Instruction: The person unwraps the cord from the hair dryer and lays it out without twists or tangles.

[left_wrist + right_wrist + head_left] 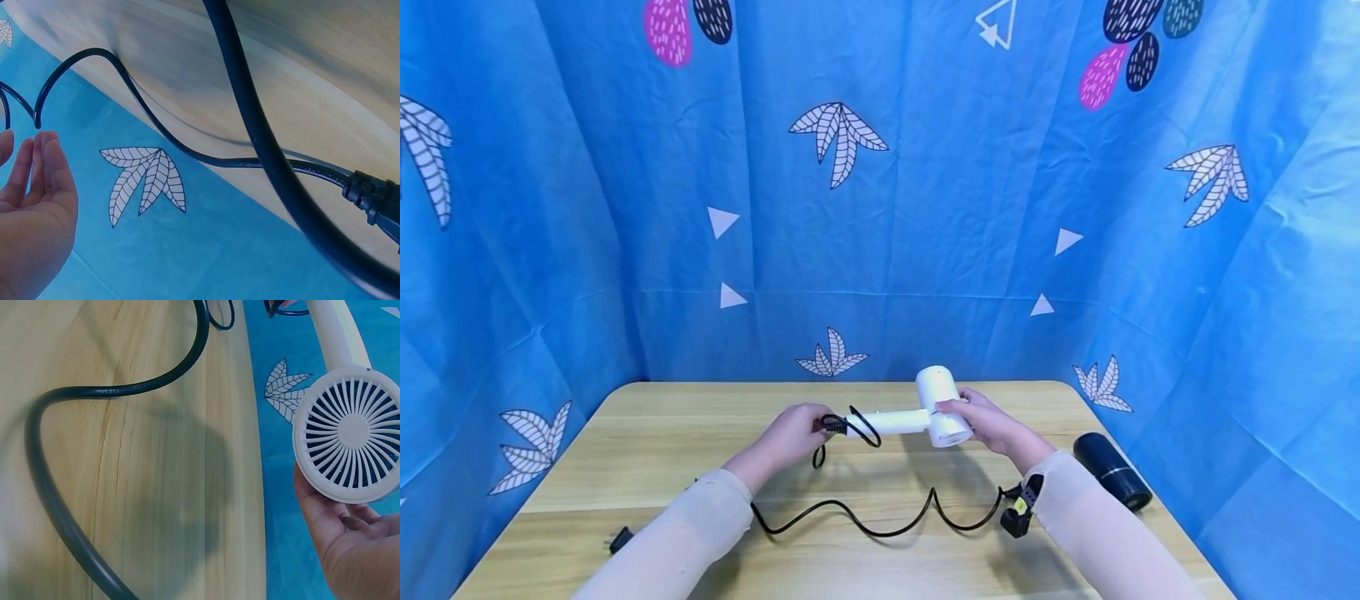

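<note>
A white hair dryer (887, 422) is held above the wooden table, its handle pointing left and its round head to the right. My right hand (988, 419) grips the head from the right side. In the right wrist view its slatted round grille (353, 431) faces the camera, with the right hand (362, 550) beneath it. At the handle's end, my left hand (797, 433) pinches the black cord (865, 439) where small loops hang. The left wrist view has the left hand (44, 206) with the cord (94, 51) at its fingertips.
The cord runs wavily across the wooden table (850, 567) to a black plug (1017, 521) with a yellow tag, beside the right sleeve. Another black plug (621, 540) lies by the left sleeve. A black cylinder (1112, 471) lies at the right edge. Blue curtain (887, 250) surrounds the table.
</note>
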`<state>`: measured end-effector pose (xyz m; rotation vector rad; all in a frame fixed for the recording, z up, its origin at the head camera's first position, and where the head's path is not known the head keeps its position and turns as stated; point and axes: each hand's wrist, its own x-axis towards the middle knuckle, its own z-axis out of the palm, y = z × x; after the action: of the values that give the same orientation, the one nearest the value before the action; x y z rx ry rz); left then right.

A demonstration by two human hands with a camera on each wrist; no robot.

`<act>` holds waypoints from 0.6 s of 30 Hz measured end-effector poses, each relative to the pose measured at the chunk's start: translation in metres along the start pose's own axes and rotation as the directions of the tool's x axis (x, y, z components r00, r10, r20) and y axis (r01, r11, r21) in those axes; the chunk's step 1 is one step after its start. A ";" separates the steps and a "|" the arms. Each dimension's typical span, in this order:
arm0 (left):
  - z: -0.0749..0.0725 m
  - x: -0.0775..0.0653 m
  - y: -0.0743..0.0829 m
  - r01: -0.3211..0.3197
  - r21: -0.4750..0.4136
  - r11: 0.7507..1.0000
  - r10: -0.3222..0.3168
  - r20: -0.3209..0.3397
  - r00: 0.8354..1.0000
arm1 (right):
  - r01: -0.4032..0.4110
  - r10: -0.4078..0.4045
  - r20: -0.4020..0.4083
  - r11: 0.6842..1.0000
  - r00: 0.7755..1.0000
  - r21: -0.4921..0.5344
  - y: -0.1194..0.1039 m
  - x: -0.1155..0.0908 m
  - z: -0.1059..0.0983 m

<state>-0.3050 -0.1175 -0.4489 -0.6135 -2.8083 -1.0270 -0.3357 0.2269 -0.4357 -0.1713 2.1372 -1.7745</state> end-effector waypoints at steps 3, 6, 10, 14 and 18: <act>0.001 0.000 -0.001 -0.006 0.016 1.000 0.006 0.007 1.000 | -0.003 0.003 -0.004 1.000 1.000 -0.002 0.000 0.001 0.001; 0.002 0.001 -0.002 -0.009 0.027 1.000 0.008 0.013 1.000 | -0.002 0.002 -0.008 1.000 1.000 0.002 0.000 0.000 0.000; 0.005 0.000 -0.002 0.022 0.031 0.999 -0.022 0.008 1.000 | 0.004 -0.004 -0.005 1.000 1.000 0.004 -0.001 -0.001 0.000; 0.008 0.000 -0.002 0.053 0.031 0.998 -0.053 0.011 0.999 | 0.002 -0.002 -0.014 1.000 1.000 0.008 -0.002 -0.002 0.001; 0.009 -0.001 0.000 0.060 0.044 0.997 -0.061 0.011 0.998 | 0.002 -0.002 -0.009 1.000 1.000 0.008 -0.001 -0.002 0.000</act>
<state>-0.3034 -0.1125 -0.4560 -0.5348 -2.8682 -0.9729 -0.3337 0.2274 -0.4342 -0.1641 2.1364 -1.7884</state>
